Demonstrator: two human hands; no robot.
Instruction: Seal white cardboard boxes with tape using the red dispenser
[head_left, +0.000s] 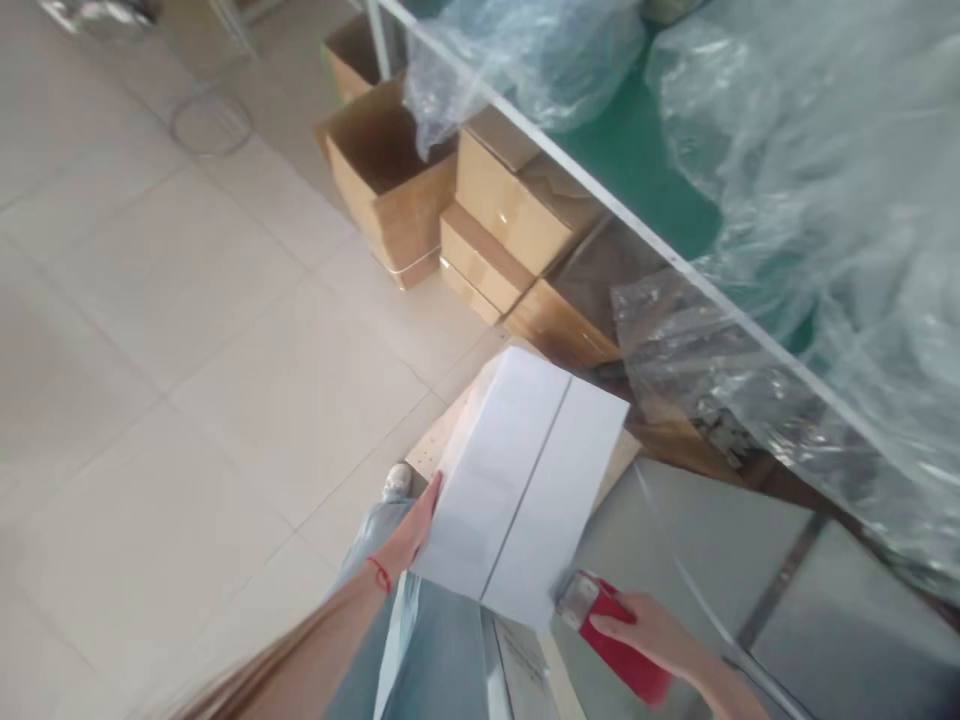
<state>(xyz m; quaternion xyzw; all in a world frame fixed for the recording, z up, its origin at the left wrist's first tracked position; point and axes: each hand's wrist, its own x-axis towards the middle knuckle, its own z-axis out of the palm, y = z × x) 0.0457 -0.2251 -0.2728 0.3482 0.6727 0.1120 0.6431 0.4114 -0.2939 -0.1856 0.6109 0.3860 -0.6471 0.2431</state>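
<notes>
A white box (504, 470), closed with a straight seam down its top, lies at a slant in the middle of the view. My left hand (414, 522), with a red string at the wrist, holds the box's left side near the close corner; some of its fingers are hidden behind the edge. In my right hand (637, 628) is a red hand tool (626, 655) with a metal head, its exact kind unclear. The fingers wrap around the red body. The metal head is at the box's near right corner, where I cannot tell if it touches.
Under the box is a pale perforated board (427, 448). Grey panels (675, 545) lie to the right. A green table (679, 195) with clear plastic bags (832, 180) spans the upper right. Cardboard boxes (510, 205) stand beneath its edge. Tiled floor (225, 360) stretches left.
</notes>
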